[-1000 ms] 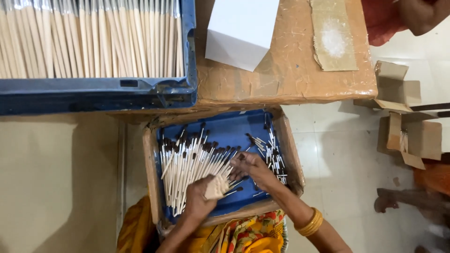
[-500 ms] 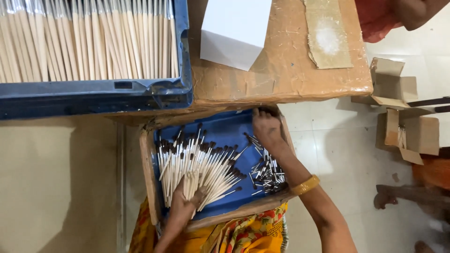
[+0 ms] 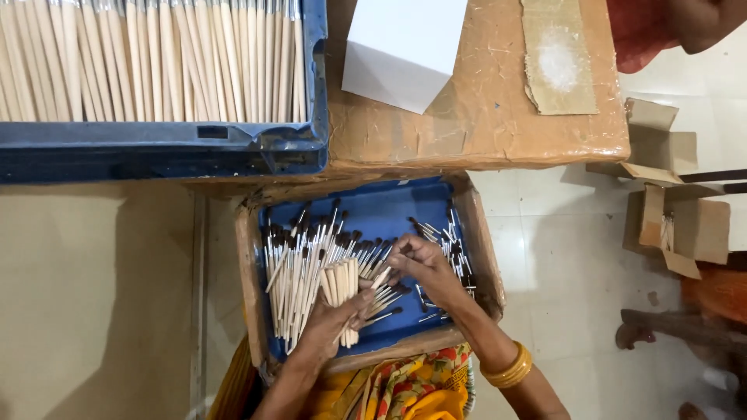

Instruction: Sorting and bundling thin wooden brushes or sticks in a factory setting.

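My left hand (image 3: 333, 323) grips a small bundle of pale wooden sticks (image 3: 342, 289) over a blue-lined cardboard tray (image 3: 369, 210) on my lap. My right hand (image 3: 420, 264) pinches one stick at the bundle's upper end. A heap of dark-tipped brushes (image 3: 299, 260) fills the tray's left half. Several small metal ferrules (image 3: 453, 245) lie along its right side.
A blue crate (image 3: 163, 148) of long pale sticks sits on a cardboard-covered table (image 3: 482, 124), with a white sheet (image 3: 405, 50) and a cardboard scrap (image 3: 556, 58). Open small cartons (image 3: 677, 210) stand on the floor at right. Another person's arm (image 3: 700, 23) shows at top right.
My right hand reached to the tray's far right corner, then came back to the bundle in my left hand. The left hand stayed closed on the sticks.
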